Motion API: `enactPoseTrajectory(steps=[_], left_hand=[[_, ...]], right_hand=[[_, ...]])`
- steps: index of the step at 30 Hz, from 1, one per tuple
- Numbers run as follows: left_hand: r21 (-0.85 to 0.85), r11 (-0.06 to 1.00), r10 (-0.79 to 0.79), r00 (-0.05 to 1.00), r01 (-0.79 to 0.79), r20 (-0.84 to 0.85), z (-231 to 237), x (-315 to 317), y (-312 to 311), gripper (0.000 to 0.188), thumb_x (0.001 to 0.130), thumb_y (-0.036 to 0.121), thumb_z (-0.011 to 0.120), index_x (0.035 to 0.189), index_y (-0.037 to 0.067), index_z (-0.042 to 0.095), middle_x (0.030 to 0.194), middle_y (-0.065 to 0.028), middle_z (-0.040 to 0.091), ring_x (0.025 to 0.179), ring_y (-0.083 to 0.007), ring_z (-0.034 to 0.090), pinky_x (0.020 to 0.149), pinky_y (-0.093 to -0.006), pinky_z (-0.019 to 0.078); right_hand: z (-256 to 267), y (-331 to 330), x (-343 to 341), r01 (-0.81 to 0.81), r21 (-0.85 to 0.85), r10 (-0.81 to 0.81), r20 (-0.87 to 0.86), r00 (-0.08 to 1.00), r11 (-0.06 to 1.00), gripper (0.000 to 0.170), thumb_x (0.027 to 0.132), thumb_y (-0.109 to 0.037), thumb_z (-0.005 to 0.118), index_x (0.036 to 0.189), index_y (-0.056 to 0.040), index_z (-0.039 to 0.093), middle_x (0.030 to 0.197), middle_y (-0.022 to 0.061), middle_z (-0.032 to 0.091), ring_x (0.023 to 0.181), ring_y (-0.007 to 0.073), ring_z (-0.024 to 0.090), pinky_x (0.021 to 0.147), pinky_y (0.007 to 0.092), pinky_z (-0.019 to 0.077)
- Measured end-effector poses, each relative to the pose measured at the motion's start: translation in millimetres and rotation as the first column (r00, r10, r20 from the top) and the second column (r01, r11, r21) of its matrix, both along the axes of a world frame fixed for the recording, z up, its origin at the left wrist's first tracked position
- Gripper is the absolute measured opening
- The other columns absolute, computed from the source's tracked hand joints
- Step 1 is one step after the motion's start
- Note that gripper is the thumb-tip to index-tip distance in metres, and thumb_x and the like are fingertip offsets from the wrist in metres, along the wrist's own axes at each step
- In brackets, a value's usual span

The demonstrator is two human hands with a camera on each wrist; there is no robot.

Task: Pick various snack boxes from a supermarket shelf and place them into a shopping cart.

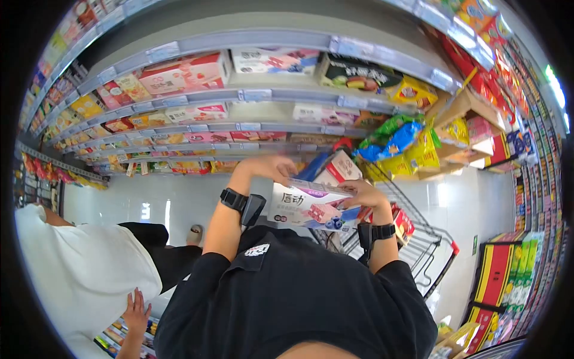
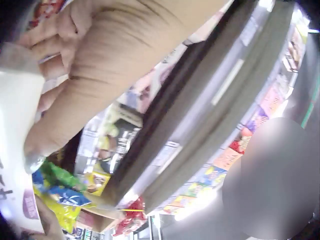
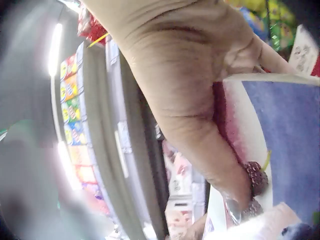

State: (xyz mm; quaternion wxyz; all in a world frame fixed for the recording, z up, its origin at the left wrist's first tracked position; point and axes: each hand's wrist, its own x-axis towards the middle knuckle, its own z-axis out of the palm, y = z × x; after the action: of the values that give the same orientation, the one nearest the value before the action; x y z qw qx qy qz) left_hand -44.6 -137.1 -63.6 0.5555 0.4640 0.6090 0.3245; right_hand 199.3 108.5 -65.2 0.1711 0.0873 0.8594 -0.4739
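Note:
A white and purple snack box (image 1: 311,206), printed with a pink block and blueberries, is held upright in front of the chest. My right hand (image 1: 366,195) grips its right end; in the right wrist view the thumb (image 3: 225,175) lies over the printed face. At the upper left corner is my left hand (image 1: 272,167), slightly blurred. The left wrist view shows its thumb (image 2: 42,142) against the white box (image 2: 17,125), with the other fingers curled on the far side. Just beyond the box, a white and red carton (image 1: 341,170) lies in the shopping cart (image 1: 427,251).
Shelves (image 1: 197,45) of boxed snacks stretch across the front. Blue, green and yellow snack bags (image 1: 400,146) are heaped beyond the cart beside a cardboard display (image 1: 466,119). A person in a white shirt (image 1: 84,269) stands close on the left.

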Motion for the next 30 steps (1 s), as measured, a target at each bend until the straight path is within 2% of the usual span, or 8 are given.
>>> enactPoseTrajectory(steps=[2,5,12,18,27,28,29,30], left_hand=[[-0.045,0.999,0.015,0.97,-0.004,0.242,-28,27,6,0.051,0.074,0.018,0.067,0.119,0.006,0.047,0.105,-0.0078,0.056,0.093,-0.0133,0.054,0.078,-0.0269,0.0448],[-0.218,0.971,0.2,0.82,-0.095,0.535,-54,68,24,0.056,0.078,0.015,0.062,0.127,0.008,0.037,0.115,-0.0074,0.05,0.099,-0.0157,0.053,0.079,-0.0315,0.0473],[-0.458,0.863,0.412,0.822,-0.214,0.393,-105,189,86,0.056,0.076,0.022,0.065,0.123,0.008,0.038,0.103,-0.0075,0.055,0.084,-0.0157,0.057,0.066,-0.0293,0.0488],[-0.381,0.872,0.436,0.84,-0.306,0.324,-146,239,103,0.052,0.073,0.024,0.068,0.116,0.005,0.044,0.097,-0.0053,0.058,0.079,-0.0134,0.057,0.063,-0.0276,0.0492],[-0.345,0.773,0.616,0.76,-0.532,0.207,-179,210,98,0.052,0.074,0.02,0.064,0.12,0.006,0.044,0.106,-0.0091,0.056,0.086,-0.0176,0.058,0.064,-0.0296,0.0503],[-0.34,0.765,0.624,0.761,-0.547,0.177,-184,202,98,0.052,0.074,0.02,0.064,0.12,0.006,0.045,0.107,-0.0094,0.056,0.086,-0.018,0.058,0.064,-0.03,0.0504],[-0.317,0.747,0.645,0.752,-0.584,0.135,-188,196,99,0.052,0.073,0.02,0.064,0.119,0.005,0.046,0.103,-0.0102,0.058,0.082,-0.0183,0.059,0.064,-0.0294,0.0501],[-0.3,0.755,0.631,0.771,-0.583,0.089,-184,189,101,0.052,0.072,0.019,0.064,0.119,0.004,0.046,0.102,-0.0103,0.058,0.081,-0.0179,0.059,0.064,-0.0289,0.0499]], right_hand=[[-20,4,38,0.221,-0.39,-0.118,0.27,0.956,0.894,0.051,0.064,-0.014,0.07,0.108,0.0053,0.054,0.098,0.0102,0.06,0.088,0.0151,0.056,0.077,0.0283,0.0452],[-64,16,105,0.329,-0.521,-0.187,0.305,0.934,0.788,0.048,0.068,-0.013,0.066,0.109,0.0063,0.054,0.098,0.0104,0.06,0.085,0.0148,0.057,0.075,0.0267,0.046],[-101,7,241,0.841,-0.501,-0.555,0.648,0.521,0.204,0.025,0.075,-0.021,0.062,0.092,-0.0022,0.06,0.083,0.0036,0.06,0.073,0.0129,0.057,0.063,0.0296,0.0494],[-119,14,291,0.815,-0.545,-0.59,0.597,0.543,0.198,0.027,0.079,-0.016,0.058,0.101,-0.0004,0.058,0.089,0.0045,0.06,0.079,0.0137,0.059,0.069,0.03,0.05],[-181,1,239,0.709,-0.569,-0.671,0.718,0.182,-0.417,0.03,0.08,-0.014,0.061,0.108,-0.009,0.052,0.097,0.0077,0.06,0.092,0.0219,0.058,0.083,0.0401,0.0466],[-188,-1,233,0.681,-0.589,-0.619,0.745,0.249,-0.435,0.033,0.081,-0.021,0.061,0.11,-0.0087,0.052,0.103,0.0087,0.058,0.099,0.0239,0.054,0.087,0.0469,0.0418],[-194,-7,229,0.719,-0.641,-0.677,0.657,0.333,-0.268,0.035,0.081,-0.025,0.061,0.11,-0.0083,0.051,0.105,0.008,0.057,0.101,0.0248,0.052,0.089,0.049,0.0393],[-204,-8,220,0.719,-0.608,-0.625,0.715,0.312,-0.336,0.034,0.081,-0.027,0.06,0.108,-0.0082,0.052,0.103,0.0071,0.057,0.1,0.0245,0.053,0.09,0.0489,0.0383]])
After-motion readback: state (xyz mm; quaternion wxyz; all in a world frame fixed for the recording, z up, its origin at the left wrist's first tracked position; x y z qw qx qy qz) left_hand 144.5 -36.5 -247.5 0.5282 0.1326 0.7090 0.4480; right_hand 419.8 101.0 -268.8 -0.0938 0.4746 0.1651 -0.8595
